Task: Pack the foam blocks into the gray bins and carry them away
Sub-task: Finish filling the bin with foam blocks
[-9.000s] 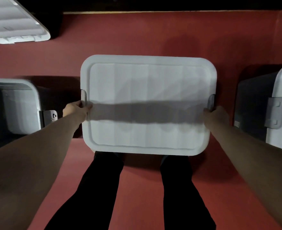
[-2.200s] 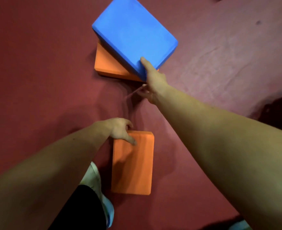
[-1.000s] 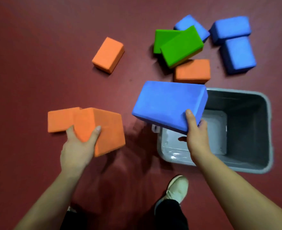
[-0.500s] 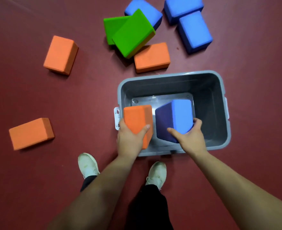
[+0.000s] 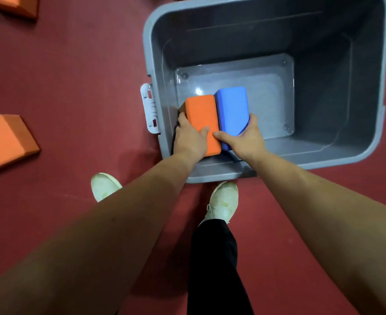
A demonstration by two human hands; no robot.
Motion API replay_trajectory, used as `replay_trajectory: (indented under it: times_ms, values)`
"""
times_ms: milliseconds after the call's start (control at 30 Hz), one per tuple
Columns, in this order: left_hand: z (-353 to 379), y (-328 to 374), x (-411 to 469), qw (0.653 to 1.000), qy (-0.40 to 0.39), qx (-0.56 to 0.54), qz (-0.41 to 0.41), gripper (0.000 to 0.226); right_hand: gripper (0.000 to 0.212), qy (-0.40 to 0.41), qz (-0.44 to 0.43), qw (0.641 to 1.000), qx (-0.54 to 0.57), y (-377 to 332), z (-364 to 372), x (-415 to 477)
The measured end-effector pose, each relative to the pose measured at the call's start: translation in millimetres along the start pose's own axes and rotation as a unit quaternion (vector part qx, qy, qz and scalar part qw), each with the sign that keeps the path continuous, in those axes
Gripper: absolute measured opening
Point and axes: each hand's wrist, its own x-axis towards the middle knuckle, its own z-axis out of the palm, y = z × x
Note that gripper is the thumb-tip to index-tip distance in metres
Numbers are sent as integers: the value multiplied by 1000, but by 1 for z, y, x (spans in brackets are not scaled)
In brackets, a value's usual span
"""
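Note:
A gray bin (image 5: pixel 367 92) stands open on the red floor in front of me. Inside it, against the near-left corner, an orange foam block (image 5: pixel 202 119) and a blue foam block (image 5: pixel 231 108) stand on edge side by side, touching. My left hand (image 5: pixel 191 138) grips the orange block from its near end. My right hand (image 5: pixel 244 138) grips the blue block, thumb across its near end. The lower parts of both blocks are hidden by my hands and the bin wall.
An orange foam block (image 5: pixel 4 142) lies on the floor at the left edge. Another orange block (image 5: pixel 17 6) is cut off at the top left. A white latch (image 5: pixel 150 110) sits on the bin's left side. My white shoes (image 5: pixel 222 202) stand just before the bin.
Both hands have lowered the orange and blue blocks deeper into the bin and pressed them together. My head has come closer, so the blocks beyond the bin have left the view.

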Motion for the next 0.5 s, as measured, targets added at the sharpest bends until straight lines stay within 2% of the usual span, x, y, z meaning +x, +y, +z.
replay_trajectory:
  times_ms: [67, 200, 367, 500]
  values:
    - [-3, 0, 2, 999, -30, -18, -12, 79, 95, -36, 3, 999, 15, 3, 1, 4]
    - [-15, -15, -6, 999, -46, -25, -12, 75, 96, -116, 2, 993, -38, 10, -3, -6]
    - [-19, -14, -4, 996, -84, -5, -7, 67, 96, -87, -7, 995, -55, 9, -10, -15]
    - [-18, -9, 0, 996, -87, 12, -34, 64, 100, -121, 2, 988, -93, 0, -14, -3]
